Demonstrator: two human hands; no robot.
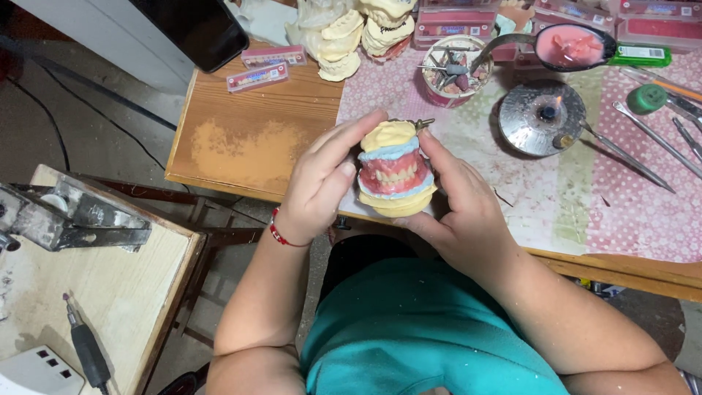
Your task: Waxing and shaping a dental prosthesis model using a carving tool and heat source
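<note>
Both my hands hold a dental model [395,174] above the near edge of the table: yellow plaster casts top and bottom, pale blue bases, pink wax gums and a row of teeth between them. A small metal hinge part sticks out at its top right. My left hand [322,181] grips its left side, with a red bracelet on the wrist. My right hand [457,208] cups its right side and underside.
On the table [248,139] stand a small lit burner [545,117], a cup of burs [453,69], a ladle of pink wax [570,47], metal tools [643,139], plaster casts [344,36] and tooth strips [256,77]. A side bench [110,292] at left bears a handpiece [84,347].
</note>
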